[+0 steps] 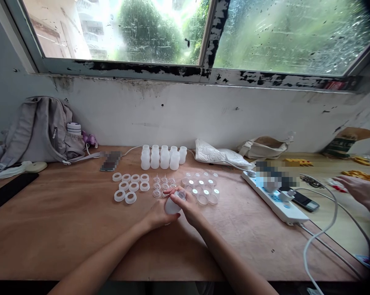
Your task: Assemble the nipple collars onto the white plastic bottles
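A translucent white bottle (171,206) is held between both hands above the table's middle, tilted. My left hand (160,213) wraps round its body from the left. My right hand (187,205) closes over its upper end, where a clear piece shows by the fingers. Just behind the hands lie small clear nipple-like parts (157,186), partly hidden by my fingers. White rings (119,196) lie in rows to the left, and clear domed caps (213,198), several with white discs, to the right. Frosted bottles (164,159) stand in rows farther back.
A white power strip (277,200) with plugs and cables crosses the right side. Another person's hand (357,190) is at the far right near yellow parts (361,178). A grey backpack (46,127) and black phone-like object (9,190) are left; a plastic package (212,153) lies behind.
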A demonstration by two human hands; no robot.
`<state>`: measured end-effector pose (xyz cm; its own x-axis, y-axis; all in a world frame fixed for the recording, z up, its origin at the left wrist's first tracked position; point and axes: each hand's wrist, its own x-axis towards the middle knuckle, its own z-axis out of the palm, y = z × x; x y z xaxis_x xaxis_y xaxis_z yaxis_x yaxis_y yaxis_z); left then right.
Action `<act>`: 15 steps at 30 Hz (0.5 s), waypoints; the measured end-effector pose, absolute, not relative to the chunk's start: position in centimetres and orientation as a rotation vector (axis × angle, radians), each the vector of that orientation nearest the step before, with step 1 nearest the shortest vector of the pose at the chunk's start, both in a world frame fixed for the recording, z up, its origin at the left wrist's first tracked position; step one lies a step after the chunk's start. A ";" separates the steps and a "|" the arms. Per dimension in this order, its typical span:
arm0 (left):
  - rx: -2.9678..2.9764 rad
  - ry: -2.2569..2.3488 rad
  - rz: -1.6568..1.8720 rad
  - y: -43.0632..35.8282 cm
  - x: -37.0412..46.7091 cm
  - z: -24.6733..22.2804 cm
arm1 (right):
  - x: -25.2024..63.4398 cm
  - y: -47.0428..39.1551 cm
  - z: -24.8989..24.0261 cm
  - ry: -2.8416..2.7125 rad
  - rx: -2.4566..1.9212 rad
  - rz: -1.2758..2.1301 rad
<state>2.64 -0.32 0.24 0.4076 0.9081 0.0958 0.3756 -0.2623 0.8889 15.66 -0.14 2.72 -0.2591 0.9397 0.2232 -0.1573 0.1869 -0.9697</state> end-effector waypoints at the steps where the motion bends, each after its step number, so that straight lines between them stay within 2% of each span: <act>1: 1.893 1.157 0.856 -0.4 2.7 0.1 | 15.5 -0.1 2.6 -1.393 -0.813 1.294; 11: 2.215 1.281 1.204 0.1 1.3 -0.7 | 12.4 -0.2 2.3 -1.357 -0.885 1.073; 15: 2.324 1.401 1.260 0.7 0.7 -0.7 | 12.1 0.0 2.7 -1.508 -0.988 0.863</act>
